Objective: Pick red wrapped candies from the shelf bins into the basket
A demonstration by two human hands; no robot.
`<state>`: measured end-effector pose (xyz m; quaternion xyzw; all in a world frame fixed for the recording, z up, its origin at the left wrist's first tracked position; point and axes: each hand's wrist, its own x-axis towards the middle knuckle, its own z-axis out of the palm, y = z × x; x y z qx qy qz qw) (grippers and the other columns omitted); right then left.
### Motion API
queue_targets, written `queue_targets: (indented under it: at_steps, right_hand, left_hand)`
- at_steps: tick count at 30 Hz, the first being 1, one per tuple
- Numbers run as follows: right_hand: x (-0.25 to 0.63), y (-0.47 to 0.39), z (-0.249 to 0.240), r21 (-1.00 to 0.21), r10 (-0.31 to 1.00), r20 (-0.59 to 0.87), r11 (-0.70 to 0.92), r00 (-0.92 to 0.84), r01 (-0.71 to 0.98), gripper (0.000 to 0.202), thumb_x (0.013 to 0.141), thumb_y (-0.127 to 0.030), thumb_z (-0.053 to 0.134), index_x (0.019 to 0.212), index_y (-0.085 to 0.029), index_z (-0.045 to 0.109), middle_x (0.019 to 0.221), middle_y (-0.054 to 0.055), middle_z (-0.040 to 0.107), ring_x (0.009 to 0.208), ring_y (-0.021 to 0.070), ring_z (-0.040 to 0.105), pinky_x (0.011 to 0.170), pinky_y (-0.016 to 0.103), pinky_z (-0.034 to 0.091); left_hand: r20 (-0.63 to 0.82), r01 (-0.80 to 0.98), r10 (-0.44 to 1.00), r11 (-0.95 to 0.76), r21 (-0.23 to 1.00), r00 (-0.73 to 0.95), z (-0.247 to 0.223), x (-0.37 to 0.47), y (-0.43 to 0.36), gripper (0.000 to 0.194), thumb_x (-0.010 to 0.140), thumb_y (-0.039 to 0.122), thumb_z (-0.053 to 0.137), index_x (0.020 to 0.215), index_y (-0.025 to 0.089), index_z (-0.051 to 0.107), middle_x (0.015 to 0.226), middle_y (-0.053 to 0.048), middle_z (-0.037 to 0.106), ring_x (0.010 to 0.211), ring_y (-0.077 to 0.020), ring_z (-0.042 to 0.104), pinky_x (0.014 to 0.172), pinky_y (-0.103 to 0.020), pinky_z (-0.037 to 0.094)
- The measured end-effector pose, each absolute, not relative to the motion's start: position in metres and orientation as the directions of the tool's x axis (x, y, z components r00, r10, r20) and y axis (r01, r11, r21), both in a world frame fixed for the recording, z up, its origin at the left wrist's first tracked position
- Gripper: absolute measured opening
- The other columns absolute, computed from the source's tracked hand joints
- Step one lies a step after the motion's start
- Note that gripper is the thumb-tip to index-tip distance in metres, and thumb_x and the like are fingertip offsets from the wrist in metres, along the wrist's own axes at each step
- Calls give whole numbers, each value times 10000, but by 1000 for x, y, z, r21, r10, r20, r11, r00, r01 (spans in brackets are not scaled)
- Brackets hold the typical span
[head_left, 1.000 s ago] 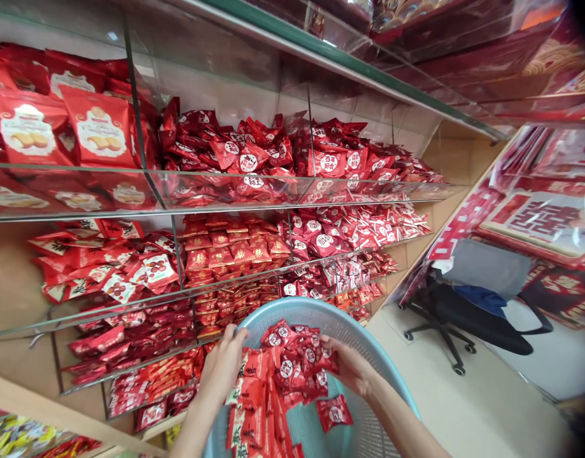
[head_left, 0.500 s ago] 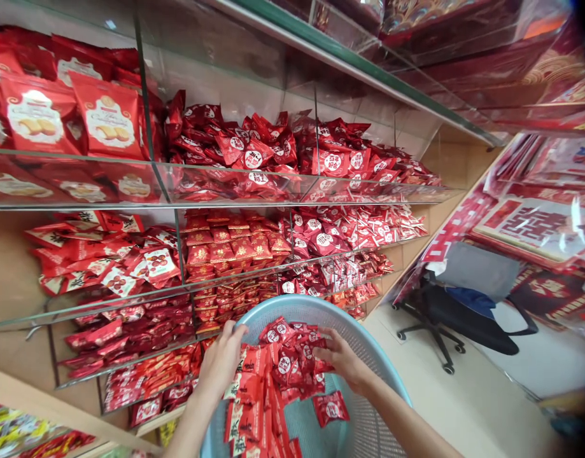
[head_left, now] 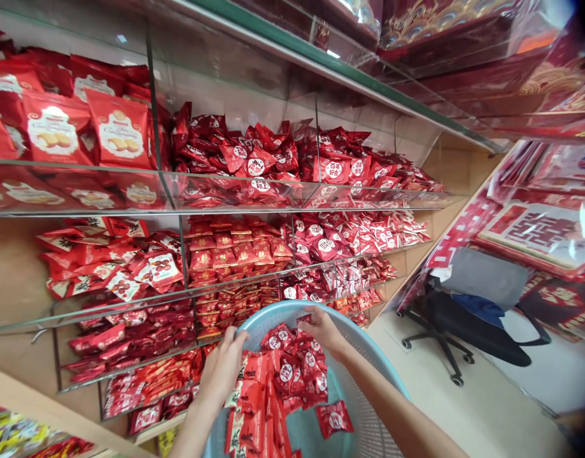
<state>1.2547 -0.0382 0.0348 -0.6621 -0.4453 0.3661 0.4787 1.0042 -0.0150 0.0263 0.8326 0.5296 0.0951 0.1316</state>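
A light blue mesh basket (head_left: 368, 356) holds red candy packets. My left hand (head_left: 225, 359) is at its left rim, beside a row of long red packets (head_left: 249, 401) with black characters; its fingers are curled over the rim. My right hand (head_left: 321, 327) is inside near the far rim, fingers closed on a small red packet (head_left: 304, 320), above a pile of red packets with white round labels (head_left: 292, 369). One more such packet (head_left: 334, 418) lies apart on the basket floor.
Glass-fronted shelves (head_left: 235, 211) with red snack packets stretch across in front. A wheeled office chair (head_left: 478, 318) stands on the right, below red printed goods (head_left: 540, 232). Yellow packets (head_left: 15, 432) lie at the lower left.
My right hand has moved up and left toward the far rim and closed on a packet. My left hand has stayed at the left rim. The view has shifted slightly.
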Motion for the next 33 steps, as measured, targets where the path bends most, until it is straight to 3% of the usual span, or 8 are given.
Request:
queue_targets:
  at_steps: [4, 11, 14, 16, 20, 21, 26, 33]
  right_hand:
    - [1258, -28, 16, -845, 947, 79, -103, 312, 525, 323, 609, -297, 629, 890, -164, 539, 465, -103, 363, 456, 86, 351, 468, 225, 254]
    - [1256, -32, 12, -878, 953, 138, -8, 269, 478, 369, 641, -350, 644, 933, -187, 486, 682, -16, 567, 647, 159, 552, 612, 273, 421]
    - [1265, -43, 24, -790, 932, 246, 33, 267, 612, 256, 713, -308, 581, 929, -199, 498, 751, 9, 581, 672, 159, 544, 642, 277, 413]
    - [1276, -58, 32, -681, 946, 258, 33, 197, 731, 68, 742, -237, 524, 799, -201, 521, 701, 5, 566, 632, 145, 511, 625, 268, 391]
    - [1289, -107, 26, -440, 986, -51, 122, -161, 890, 99, 691, -171, 566, 605, -188, 521, 657, 9, 568, 605, 136, 493, 617, 259, 382]
    - [1288, -119, 20, -378, 965, -138, 156, -222, 913, 71, 660, -196, 626, 655, -187, 555, 724, 26, 595, 664, 160, 524, 649, 272, 399]
    - [1270, -149, -12, -35, 929, -303, 210, -211, 977, 658, 461, -347, 813, 1038, -156, 560, 1069, 142, 567, 954, 314, 527, 807, 417, 426]
    - [1259, -147, -16, 22, 893, -392, 250, -222, 968, 553, 535, -266, 736, 1045, -136, 565, 1043, 153, 588, 936, 307, 550, 809, 416, 448]
  left_hand:
    - [0, 858, 910, -392, 332, 415, 26, 1004, -15, 343, 857, 162, 283, 1106, 307, 468, 1146, -9, 450, 727, -77, 575, 595, -194, 365]
    - [23, 857, 909, -401, 324, 416, 24, 1004, -15, 347, 862, 163, 271, 1117, 295, 466, 1152, -19, 446, 715, -76, 573, 565, -197, 340]
    - [7, 869, 912, -392, 303, 409, 28, 1004, -15, 347, 857, 162, 293, 1121, 300, 469, 1172, -17, 442, 722, -80, 578, 568, -203, 339]
    - [1, 871, 911, -394, 295, 412, 30, 1005, -14, 344, 856, 162, 302, 1125, 296, 470, 1181, -19, 439, 730, -82, 579, 574, -207, 345]
    - [-4, 867, 906, -404, 293, 424, 30, 1005, -13, 327, 865, 177, 297, 1120, 298, 461, 1150, -14, 447, 721, -79, 576, 571, -210, 346]
    - [-4, 864, 905, -406, 297, 426, 29, 1005, -13, 321, 870, 185, 289, 1116, 300, 460, 1141, -12, 448, 711, -79, 575, 568, -211, 344]
    - [35, 847, 898, -426, 317, 438, 22, 1004, -11, 299, 884, 218, 262, 1101, 304, 449, 1126, -4, 444, 699, -81, 572, 566, -211, 333]
    - [15, 859, 904, -410, 306, 427, 22, 1004, -11, 307, 883, 204, 255, 1099, 308, 447, 1149, -8, 435, 690, -75, 569, 566, -208, 322]
